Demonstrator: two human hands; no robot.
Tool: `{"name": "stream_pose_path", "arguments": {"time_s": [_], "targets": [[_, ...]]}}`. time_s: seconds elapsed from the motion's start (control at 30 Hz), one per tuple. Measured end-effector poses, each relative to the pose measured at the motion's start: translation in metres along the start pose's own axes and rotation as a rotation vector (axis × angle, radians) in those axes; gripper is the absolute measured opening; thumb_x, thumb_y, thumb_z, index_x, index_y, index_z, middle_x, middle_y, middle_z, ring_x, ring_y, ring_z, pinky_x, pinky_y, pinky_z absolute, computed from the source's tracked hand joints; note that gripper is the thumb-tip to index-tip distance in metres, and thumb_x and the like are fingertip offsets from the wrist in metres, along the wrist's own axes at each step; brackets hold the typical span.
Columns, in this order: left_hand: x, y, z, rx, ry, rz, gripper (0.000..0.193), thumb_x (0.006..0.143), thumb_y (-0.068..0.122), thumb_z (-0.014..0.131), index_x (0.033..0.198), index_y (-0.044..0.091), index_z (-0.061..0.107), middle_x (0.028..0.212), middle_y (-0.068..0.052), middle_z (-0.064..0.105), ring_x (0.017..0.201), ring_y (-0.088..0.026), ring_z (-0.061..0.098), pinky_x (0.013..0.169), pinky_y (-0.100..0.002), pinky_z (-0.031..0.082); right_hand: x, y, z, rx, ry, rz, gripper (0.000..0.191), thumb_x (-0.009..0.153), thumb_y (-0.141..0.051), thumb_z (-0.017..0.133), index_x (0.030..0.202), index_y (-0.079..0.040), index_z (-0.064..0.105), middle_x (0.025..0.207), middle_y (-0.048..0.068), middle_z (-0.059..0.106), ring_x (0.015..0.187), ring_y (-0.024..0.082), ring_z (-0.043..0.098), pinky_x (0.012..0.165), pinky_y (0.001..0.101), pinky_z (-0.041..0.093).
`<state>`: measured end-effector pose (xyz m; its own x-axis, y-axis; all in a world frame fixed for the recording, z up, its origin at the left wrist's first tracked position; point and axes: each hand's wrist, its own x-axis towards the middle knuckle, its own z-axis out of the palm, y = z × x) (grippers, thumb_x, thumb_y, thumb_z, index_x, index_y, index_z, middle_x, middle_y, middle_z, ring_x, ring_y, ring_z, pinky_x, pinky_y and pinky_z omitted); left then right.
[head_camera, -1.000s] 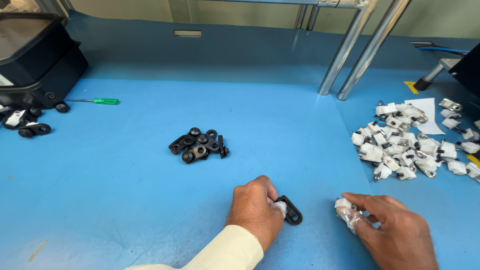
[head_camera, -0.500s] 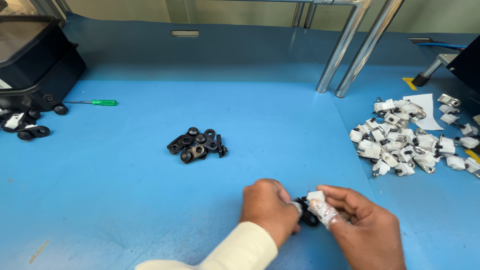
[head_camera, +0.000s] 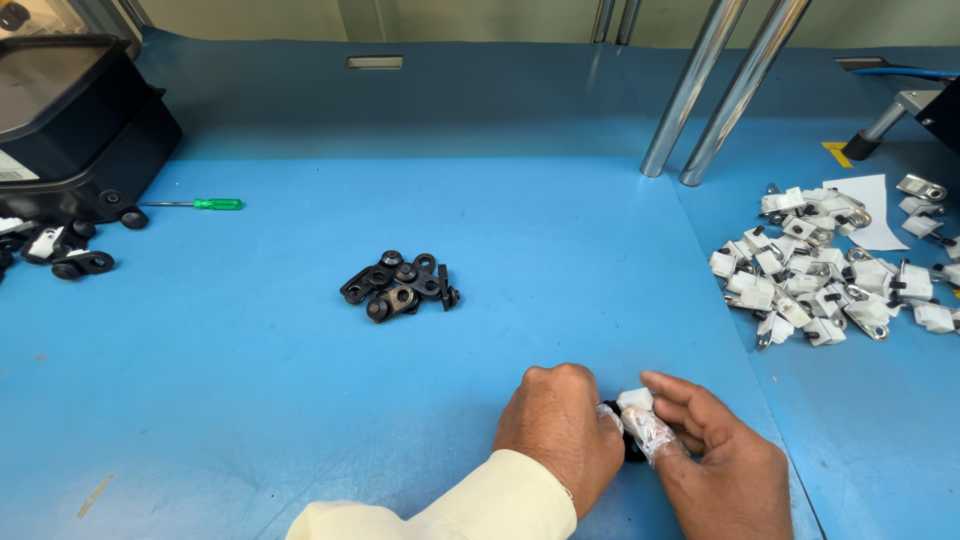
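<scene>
At the near edge of the blue bench (head_camera: 250, 400), the left hand (head_camera: 560, 430) and the right hand (head_camera: 715, 465) meet over one small assembly: a white plastic clip (head_camera: 634, 399) pressed onto a black bracket (head_camera: 632, 447). The bracket is mostly hidden between the hands. Both hands are clenched around this pair, the white piece pinched at the right fingertips (head_camera: 650, 428). Judging from the piles, much remains: a cluster of black brackets (head_camera: 400, 285) waits at the centre, and many white clips (head_camera: 830, 270) lie at the right.
</scene>
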<state>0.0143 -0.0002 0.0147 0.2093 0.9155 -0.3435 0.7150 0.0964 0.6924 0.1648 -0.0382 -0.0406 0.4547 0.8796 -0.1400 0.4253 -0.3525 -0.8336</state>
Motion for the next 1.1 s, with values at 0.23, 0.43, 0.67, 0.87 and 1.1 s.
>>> {"name": "stream_pose_path", "arguments": {"time_s": [0.23,0.43,0.67,0.87,1.1], "targets": [[0.003,0.002,0.000,-0.041,-0.026,-0.066,0.015,0.092,0.013,0.068,0.092,-0.002,0.070,0.089,-0.022,0.074,0.082,-0.032,0.076,0.074,-0.042,0.063,0.006,0.026,-0.004,-0.211,-0.051,-0.151,0.049,0.080,0.000,0.080,0.126,-0.019,0.076,0.105,0.006,0.081,0.095,0.015,0.079,0.080,0.0308,0.065],[0.009,0.003,-0.002,-0.182,-0.021,-0.175,0.005,0.088,0.005,0.071,0.092,0.003,0.072,0.087,-0.018,0.076,0.079,-0.026,0.077,0.073,-0.036,0.063,0.024,0.042,-0.016,-0.297,-0.255,-0.404,0.052,0.075,-0.001,0.077,0.124,-0.018,0.079,0.105,0.001,0.077,0.093,0.013,0.075,0.075,0.0275,0.063],[0.005,0.004,-0.002,-0.130,0.027,-0.138,0.008,0.087,0.003,0.071,0.094,0.006,0.074,0.091,-0.015,0.075,0.084,-0.026,0.077,0.076,-0.037,0.064,0.026,0.012,-0.014,-0.353,-0.297,-0.207,0.047,0.079,0.001,0.075,0.124,-0.011,0.079,0.103,0.007,0.080,0.093,0.016,0.078,0.085,0.0296,0.067],[0.007,0.003,0.000,-0.065,-0.029,-0.115,0.013,0.090,0.006,0.070,0.102,0.007,0.072,0.098,-0.015,0.073,0.092,-0.030,0.075,0.081,-0.041,0.062,0.015,-0.020,-0.006,-0.341,-0.255,0.064,0.039,0.086,-0.006,0.077,0.125,-0.010,0.075,0.101,0.008,0.084,0.093,0.015,0.079,0.088,0.0287,0.066],[0.012,-0.021,0.000,-0.419,-0.233,-0.154,0.028,0.088,0.002,0.072,0.113,0.008,0.063,0.092,-0.011,0.077,0.078,-0.017,0.076,0.063,-0.029,0.063,0.017,-0.027,-0.011,-0.273,-0.271,0.055,0.043,0.084,-0.001,0.077,0.124,-0.016,0.076,0.099,0.006,0.079,0.090,0.013,0.076,0.087,0.0269,0.065]]}}
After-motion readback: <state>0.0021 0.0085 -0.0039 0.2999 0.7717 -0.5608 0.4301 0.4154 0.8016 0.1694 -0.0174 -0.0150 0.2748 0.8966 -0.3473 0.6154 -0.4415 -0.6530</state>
